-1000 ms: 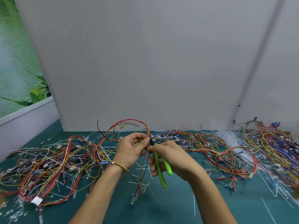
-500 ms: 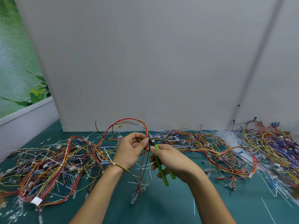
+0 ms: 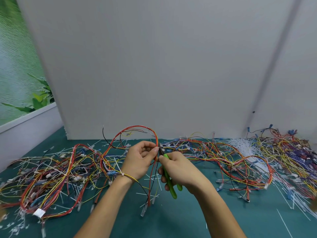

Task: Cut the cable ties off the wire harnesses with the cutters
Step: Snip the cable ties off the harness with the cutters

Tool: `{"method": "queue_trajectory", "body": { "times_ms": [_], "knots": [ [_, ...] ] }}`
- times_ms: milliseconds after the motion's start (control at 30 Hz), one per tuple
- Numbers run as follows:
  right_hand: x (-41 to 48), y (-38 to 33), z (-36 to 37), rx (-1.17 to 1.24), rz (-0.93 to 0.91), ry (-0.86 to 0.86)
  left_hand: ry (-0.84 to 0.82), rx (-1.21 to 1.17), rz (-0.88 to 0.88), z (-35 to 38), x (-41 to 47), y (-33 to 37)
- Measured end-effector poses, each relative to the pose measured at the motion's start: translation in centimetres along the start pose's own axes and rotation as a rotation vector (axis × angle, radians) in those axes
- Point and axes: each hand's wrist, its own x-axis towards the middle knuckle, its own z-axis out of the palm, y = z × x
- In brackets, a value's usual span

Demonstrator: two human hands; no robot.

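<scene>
Centrally, the left hand [image 3: 137, 160] pinches a wire harness [image 3: 154, 134]; the right hand [image 3: 180, 170] grips green cutters [image 3: 169, 181], tips seemingly at the bundle, above the table [image 3: 171, 224].

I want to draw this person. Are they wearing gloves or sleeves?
No. The left hand and right hand are bare, without gloves; no sleeves, watch or ring show. Thin red and yellow wires lie across the left wrist.

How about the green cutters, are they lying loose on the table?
No, the right hand grips the cutters, their tip at the harness the left hand pinches.
</scene>
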Motion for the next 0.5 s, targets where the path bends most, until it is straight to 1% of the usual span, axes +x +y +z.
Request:
{"method": "queue_trajectory", "body": {
  "times_ms": [233, 500],
  "knots": [
    [-0.12, -0.36, -0.23, 0.021, 0.032, -0.049, -0.010, -0.001, -0.008, -0.02, -0.01, -0.02],
    [0.00, -0.18, -0.08, -0.041, 0.002, 0.018, 0.003, -0.001, -0.009, 0.10, 0.04, -0.19]
  ]
}}
